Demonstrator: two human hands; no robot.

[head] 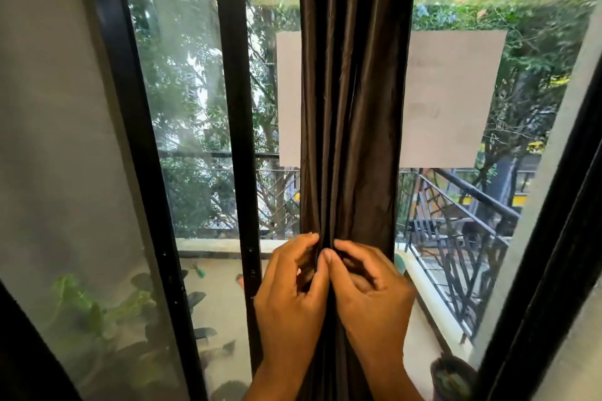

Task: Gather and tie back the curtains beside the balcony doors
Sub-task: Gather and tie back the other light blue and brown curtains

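where both hands pinch curtain point(350, 107), paper point(452, 98) writing illegible

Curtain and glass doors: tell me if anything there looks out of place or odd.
Nothing looks damaged or askew. The dark brown curtain hangs gathered in a narrow column, both hands, left hand and right hand, pinching its folds. One oddity: a pale rectangular sheet on the glass behind it, partly hidden by the curtain.

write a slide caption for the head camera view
Both hands, left hand and right hand, pinch the gathered brown curtain in front of the glass balcony door.
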